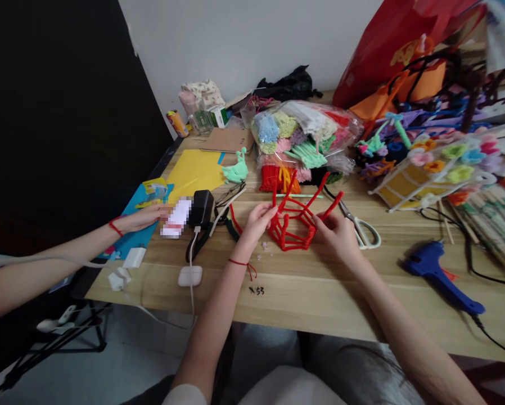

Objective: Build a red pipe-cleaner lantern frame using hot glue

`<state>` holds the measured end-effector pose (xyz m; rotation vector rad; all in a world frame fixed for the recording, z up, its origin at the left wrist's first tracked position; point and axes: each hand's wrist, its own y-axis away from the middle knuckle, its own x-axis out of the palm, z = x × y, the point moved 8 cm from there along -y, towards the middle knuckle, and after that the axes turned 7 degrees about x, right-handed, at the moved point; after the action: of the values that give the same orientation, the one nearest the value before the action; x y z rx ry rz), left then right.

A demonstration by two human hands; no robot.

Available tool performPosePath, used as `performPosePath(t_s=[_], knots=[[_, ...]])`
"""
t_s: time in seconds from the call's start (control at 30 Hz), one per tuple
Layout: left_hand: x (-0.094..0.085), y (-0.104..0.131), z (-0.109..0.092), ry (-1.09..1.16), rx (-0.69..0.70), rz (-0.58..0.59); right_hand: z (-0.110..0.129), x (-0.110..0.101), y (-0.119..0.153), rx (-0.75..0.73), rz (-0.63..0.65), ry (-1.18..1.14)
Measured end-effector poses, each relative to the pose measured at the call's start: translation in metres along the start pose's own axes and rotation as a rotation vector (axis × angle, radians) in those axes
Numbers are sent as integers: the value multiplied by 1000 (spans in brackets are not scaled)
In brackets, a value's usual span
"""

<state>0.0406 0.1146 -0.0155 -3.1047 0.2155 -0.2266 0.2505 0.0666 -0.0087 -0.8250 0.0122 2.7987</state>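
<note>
A red pipe-cleaner frame (295, 243), shaped like an open basket with several stems sticking up, stands on the wooden table (303, 292) in front of me. My left hand (258, 222) pinches its left side between thumb and fingers. On the right side, my right hand (337, 233) has its fingers closed on the frame near a slanting stem. Behind the frame lie a thin pale green stick (301, 196) and a bundle of red pipe cleaners (269, 179). Small translucent bits (266, 247) sit beside my left hand.
Scissors (360, 228) and a blue glue gun (442, 275) lie at right. Bagged pipe cleaners (303, 135) and a flowered rack (413, 180) stand behind. At left, another person's hand (145, 216) is by a blurred phone (176, 218), near a black charger (201, 208) and white case (190, 275).
</note>
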Motion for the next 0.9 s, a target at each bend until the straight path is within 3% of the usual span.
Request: performPosePath(t_s=[0.17,0.4,0.9], knots=[[-1,-1,0,-2,19,-1,3,-4,1,2,-42,-17],[9,-1,-3,-71,125,165,6,-8,3,0,-70,-36],[1,-5,0,-100,104,101,7,-10,1,-30,-79,-58]])
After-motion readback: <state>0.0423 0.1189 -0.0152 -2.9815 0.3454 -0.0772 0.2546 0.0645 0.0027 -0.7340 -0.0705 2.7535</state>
